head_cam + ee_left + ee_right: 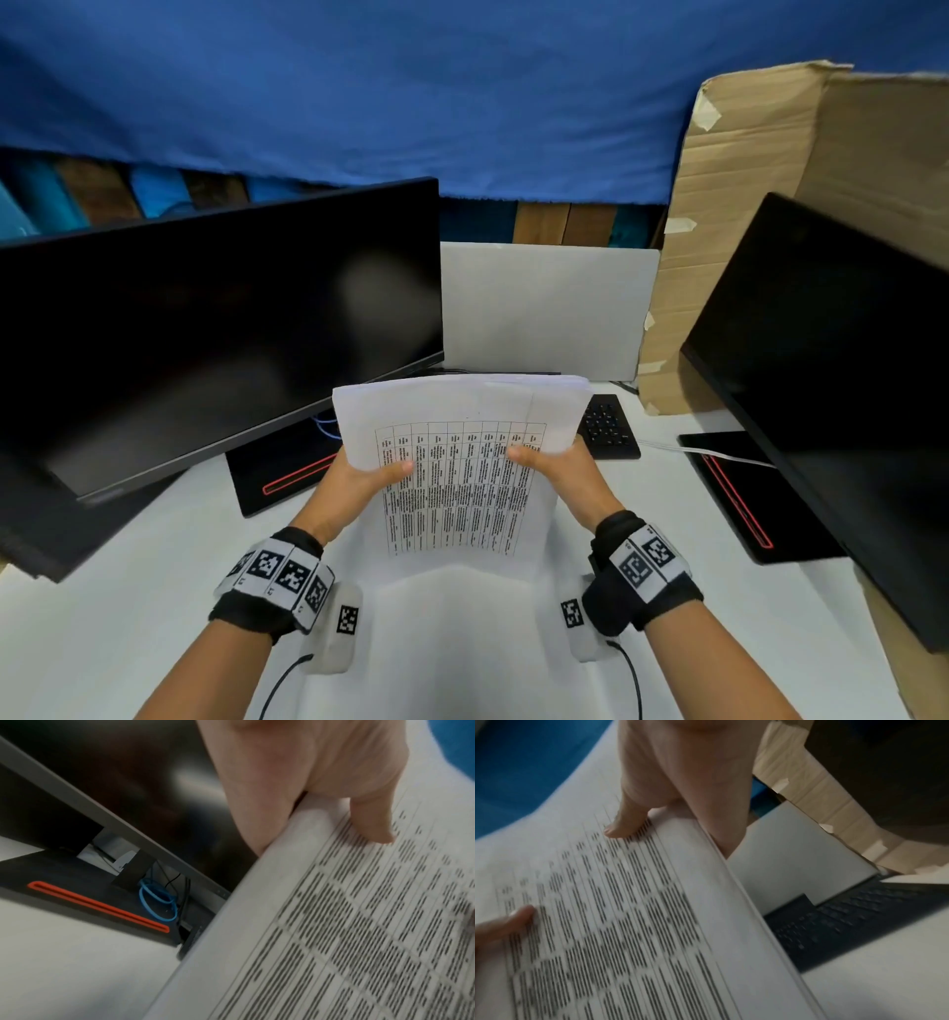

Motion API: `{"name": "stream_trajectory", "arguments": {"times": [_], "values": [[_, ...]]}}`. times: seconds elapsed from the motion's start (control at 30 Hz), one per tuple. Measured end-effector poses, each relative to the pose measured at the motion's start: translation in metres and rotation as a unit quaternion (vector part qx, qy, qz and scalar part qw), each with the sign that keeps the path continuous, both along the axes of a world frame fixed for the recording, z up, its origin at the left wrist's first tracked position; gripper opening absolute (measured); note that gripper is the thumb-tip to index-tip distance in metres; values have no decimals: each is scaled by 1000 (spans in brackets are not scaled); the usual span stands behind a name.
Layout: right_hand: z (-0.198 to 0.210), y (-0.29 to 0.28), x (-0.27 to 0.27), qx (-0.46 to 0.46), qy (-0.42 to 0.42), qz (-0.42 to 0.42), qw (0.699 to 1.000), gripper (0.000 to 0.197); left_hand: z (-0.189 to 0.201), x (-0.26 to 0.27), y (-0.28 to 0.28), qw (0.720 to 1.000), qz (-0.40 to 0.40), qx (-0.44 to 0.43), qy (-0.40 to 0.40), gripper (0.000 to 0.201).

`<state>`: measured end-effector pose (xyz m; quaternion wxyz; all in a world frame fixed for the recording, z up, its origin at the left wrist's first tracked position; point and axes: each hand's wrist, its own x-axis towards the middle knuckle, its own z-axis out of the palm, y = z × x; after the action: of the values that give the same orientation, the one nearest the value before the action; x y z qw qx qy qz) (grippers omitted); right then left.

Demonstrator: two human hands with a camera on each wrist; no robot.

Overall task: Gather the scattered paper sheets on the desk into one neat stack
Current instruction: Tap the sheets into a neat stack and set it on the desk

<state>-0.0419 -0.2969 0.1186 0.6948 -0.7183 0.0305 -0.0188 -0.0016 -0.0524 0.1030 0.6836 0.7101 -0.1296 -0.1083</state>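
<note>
A stack of white paper sheets with a printed table on top is held upright above the white desk, its upper part curling away. My left hand grips its left edge, thumb on the printed face and fingers behind. My right hand grips the right edge the same way. In the left wrist view the left hand pinches the stack. In the right wrist view the right hand pinches the stack, and the other hand's thumb shows at the lower left.
A dark monitor stands at the left and another monitor at the right, each on a black base with a red stripe. A black keyboard lies behind the papers. Cardboard and a white board stand at the back.
</note>
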Motion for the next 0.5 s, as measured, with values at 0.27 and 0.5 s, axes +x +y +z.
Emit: {"name": "stream_trajectory", "arguments": {"times": [0.27, 0.5], "values": [[-41, 10, -15, 1, 99, -13, 995, 33, -27, -12, -6, 999, 12, 28, 38, 33], [-27, 6, -10, 19, 62, -27, 998, 39, -12, -10, -4, 1000, 26, 6, 0, 41]]}}
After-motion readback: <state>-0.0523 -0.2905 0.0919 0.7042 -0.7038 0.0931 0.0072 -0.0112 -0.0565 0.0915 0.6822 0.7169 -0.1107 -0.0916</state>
